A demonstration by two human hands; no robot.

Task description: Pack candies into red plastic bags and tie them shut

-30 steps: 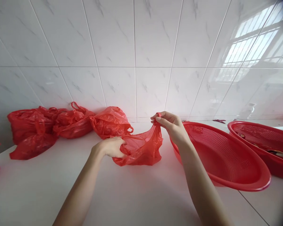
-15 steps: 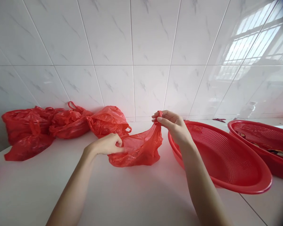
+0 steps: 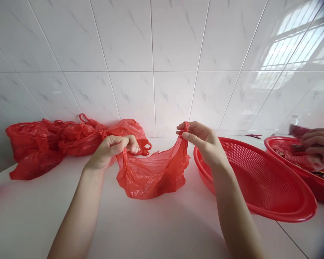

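Note:
A thin red plastic bag [image 3: 153,176] hangs stretched between my two hands, its middle sagging close to the white counter. My left hand [image 3: 112,153] is closed on one gathered handle of it. The other handle is pinched between the thumb and fingers of my right hand [image 3: 201,138], which is held slightly higher. Behind my left hand, a filled red bag [image 3: 129,129] rests against the tiled wall. Just right of my right hand stands a red perforated plastic basket [image 3: 248,172] with nothing seen inside.
More filled red bags [image 3: 37,144] cluster at the left by the wall. A second red basket [image 3: 277,145] at the right holds small packets. Over it, another person's hand [image 3: 320,144] grips dark red packets. A small dark red object [image 3: 253,136] lies behind the baskets.
My left hand has taken hold of the bag's left handle and drawn it up and leftward, spreading the bag. Another person's hand with packets has appeared over the right basket.

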